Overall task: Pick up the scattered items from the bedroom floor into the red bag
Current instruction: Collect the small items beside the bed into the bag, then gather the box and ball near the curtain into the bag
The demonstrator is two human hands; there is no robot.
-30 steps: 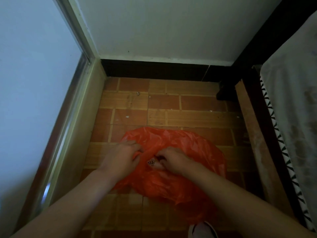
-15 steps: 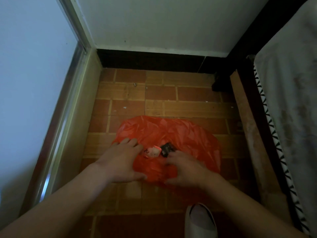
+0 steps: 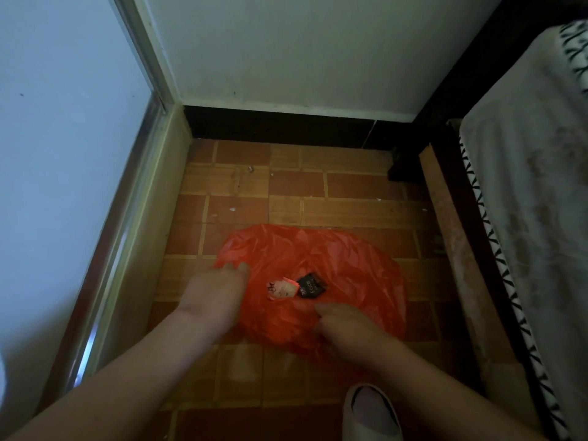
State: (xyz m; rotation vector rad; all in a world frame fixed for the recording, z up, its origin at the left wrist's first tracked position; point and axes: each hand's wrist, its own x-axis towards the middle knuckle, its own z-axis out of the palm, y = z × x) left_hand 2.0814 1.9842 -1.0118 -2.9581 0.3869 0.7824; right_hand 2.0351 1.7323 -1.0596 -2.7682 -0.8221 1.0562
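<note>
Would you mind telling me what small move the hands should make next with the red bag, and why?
Probably find and lift the bag's mouth. The red bag lies flat on the floor, with a pink wrapper and a black packet showing at its middle. The left hand and right hand rest at its near edge, holding nothing.

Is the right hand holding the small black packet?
No, the right hand rests on the red bag below the black packet, which lies apart from its fingers.

One red bag (image 3: 318,265), two small packets — one pink-white (image 3: 281,288), one black (image 3: 311,285) — two hands, one slipper (image 3: 370,412)
</note>
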